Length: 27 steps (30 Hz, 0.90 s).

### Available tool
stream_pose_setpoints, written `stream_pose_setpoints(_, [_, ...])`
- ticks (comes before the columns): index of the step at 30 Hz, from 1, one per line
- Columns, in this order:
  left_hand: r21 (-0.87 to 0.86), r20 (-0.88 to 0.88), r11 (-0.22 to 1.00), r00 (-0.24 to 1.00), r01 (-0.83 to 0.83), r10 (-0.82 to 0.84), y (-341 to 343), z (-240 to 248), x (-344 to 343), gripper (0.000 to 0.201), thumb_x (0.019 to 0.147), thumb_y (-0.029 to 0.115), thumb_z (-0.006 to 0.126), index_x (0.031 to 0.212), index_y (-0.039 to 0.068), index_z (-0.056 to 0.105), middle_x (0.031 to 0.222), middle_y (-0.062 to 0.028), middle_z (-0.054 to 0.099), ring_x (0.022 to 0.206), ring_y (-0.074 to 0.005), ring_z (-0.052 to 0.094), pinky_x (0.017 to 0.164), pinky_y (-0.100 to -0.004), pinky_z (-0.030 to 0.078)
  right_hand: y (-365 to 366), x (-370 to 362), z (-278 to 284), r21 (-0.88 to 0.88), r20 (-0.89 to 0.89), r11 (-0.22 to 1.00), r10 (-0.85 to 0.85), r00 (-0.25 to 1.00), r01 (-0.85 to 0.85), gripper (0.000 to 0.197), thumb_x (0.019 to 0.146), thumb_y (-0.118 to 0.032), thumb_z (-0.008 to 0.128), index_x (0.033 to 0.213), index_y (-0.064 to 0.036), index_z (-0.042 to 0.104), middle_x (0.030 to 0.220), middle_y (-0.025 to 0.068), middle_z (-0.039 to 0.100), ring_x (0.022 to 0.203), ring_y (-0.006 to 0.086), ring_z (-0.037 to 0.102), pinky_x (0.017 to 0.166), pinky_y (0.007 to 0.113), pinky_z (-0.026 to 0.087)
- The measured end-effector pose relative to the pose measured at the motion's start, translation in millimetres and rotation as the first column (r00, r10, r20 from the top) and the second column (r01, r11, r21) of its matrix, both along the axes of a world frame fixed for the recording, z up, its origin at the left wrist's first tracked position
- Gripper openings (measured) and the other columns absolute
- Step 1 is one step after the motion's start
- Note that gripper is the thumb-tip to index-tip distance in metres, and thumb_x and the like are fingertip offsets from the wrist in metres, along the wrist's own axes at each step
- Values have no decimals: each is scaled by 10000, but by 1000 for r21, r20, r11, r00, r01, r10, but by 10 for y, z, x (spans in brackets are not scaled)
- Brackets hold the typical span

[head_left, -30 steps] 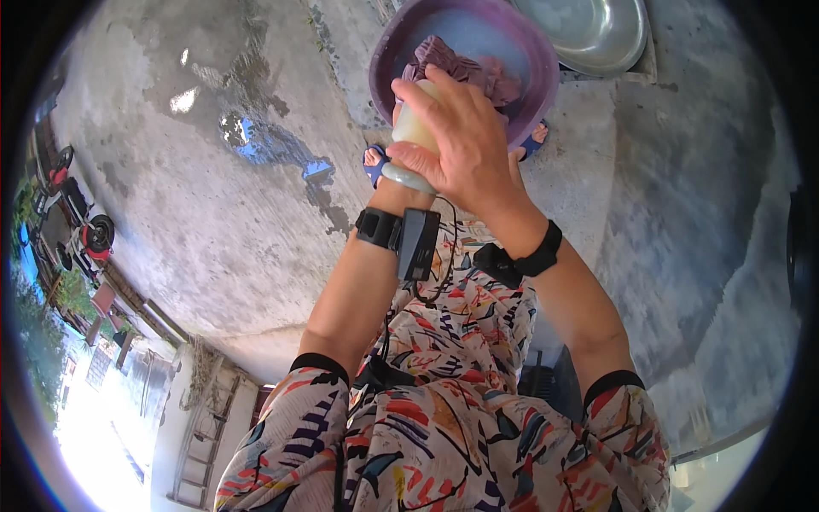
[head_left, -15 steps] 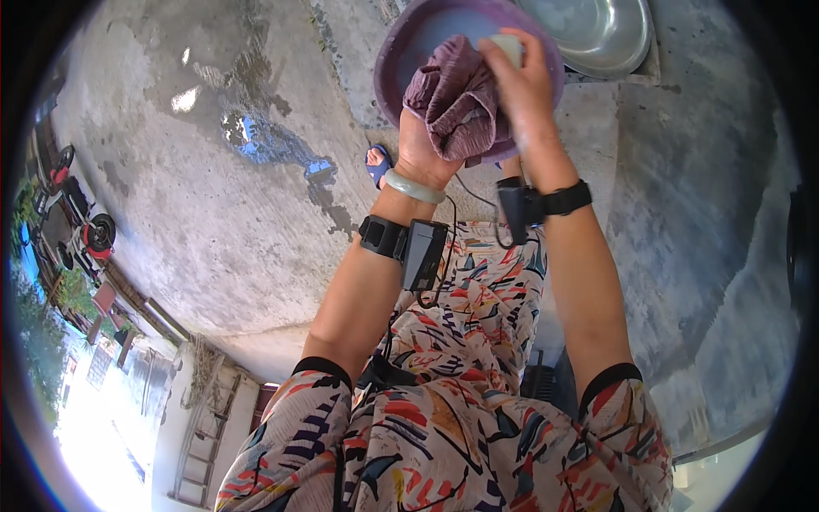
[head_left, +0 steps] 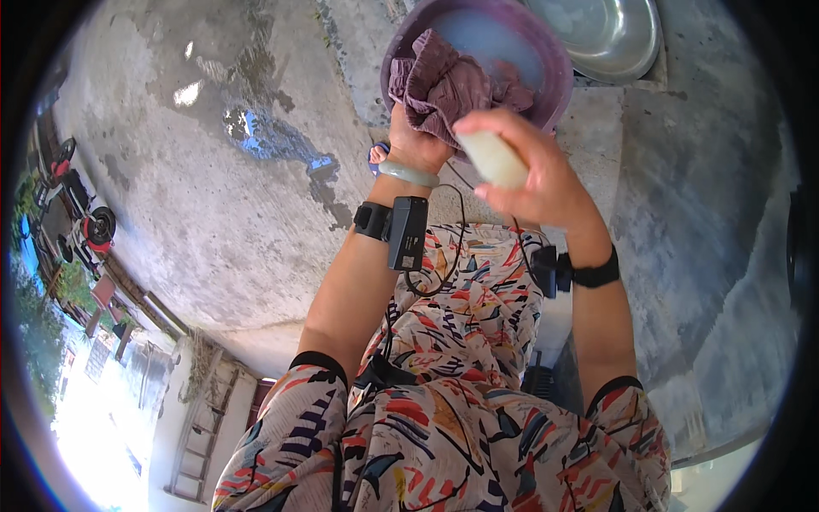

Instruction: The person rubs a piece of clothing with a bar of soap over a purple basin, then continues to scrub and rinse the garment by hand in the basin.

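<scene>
A bunched mauve cloth (head_left: 445,84) with a crinkled texture lies over my left hand (head_left: 416,143), whose fingers are hidden beneath it. The cloth is held at the near left side of a purple basin (head_left: 559,102), and part of it hangs down into cloudy water (head_left: 490,41). My right hand (head_left: 546,175) grips a pale, whitish bar of soap (head_left: 495,160) between thumb and fingers. That hand is near the basin's front rim, closer to me than the cloth and apart from it.
A shiny metal basin (head_left: 618,38) stands just right of the purple one. Wet patches and a puddle (head_left: 273,141) mark the concrete floor (head_left: 213,247) on the left. A scooter (head_left: 81,209) is parked at the far left, and a ladder (head_left: 200,435) leans by the wall.
My right hand has drawn the soap off the cloth, back toward me. The left hand has shifted slightly left with the cloth, and more of the water shows.
</scene>
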<state>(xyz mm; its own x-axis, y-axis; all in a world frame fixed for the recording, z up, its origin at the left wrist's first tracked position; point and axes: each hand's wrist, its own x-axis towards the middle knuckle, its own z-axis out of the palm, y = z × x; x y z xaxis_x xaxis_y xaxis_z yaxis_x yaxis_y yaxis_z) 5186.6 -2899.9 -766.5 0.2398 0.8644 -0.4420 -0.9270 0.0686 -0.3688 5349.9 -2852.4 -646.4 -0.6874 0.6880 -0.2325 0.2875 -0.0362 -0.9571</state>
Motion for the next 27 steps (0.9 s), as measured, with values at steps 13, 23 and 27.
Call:
stream_pose_setpoints(13, [122, 10, 990, 997, 70, -72, 53, 316, 124, 524, 1008, 420, 395, 1378, 52, 435, 1363, -178, 503, 1222, -331, 537, 1062, -477, 433, 363, -282, -174, 609, 229, 792, -128, 965, -39, 604, 848, -418, 708, 1326, -97, 523, 1126, 144, 584, 993, 290, 588, 902, 403, 474])
stream_pose_setpoints(23, [-145, -416, 971, 879, 188, -232, 172, 439, 286, 539, 992, 462, 400, 1351, 66, 470, 1322, -146, 551, 1214, -302, 548, 1035, -449, 463, 238, -551, -441, 740, 215, 669, -331, 919, 68, 633, 791, -512, 694, 1265, -114, 563, 1040, 131, 593, 980, 320, 548, 839, 444, 442])
stream_pose_setpoints(27, [-6, -279, 991, 952, 130, -127, 107, 278, 171, 531, 995, 454, 399, 1353, 68, 469, 1323, -144, 549, 1213, -300, 549, 1031, -446, 467, 26, -640, -419, 720, 116, 692, -183, 976, 44, 602, 795, -496, 698, 1257, -133, 568, 1047, 128, 593, 997, 342, 545, 853, 455, 435])
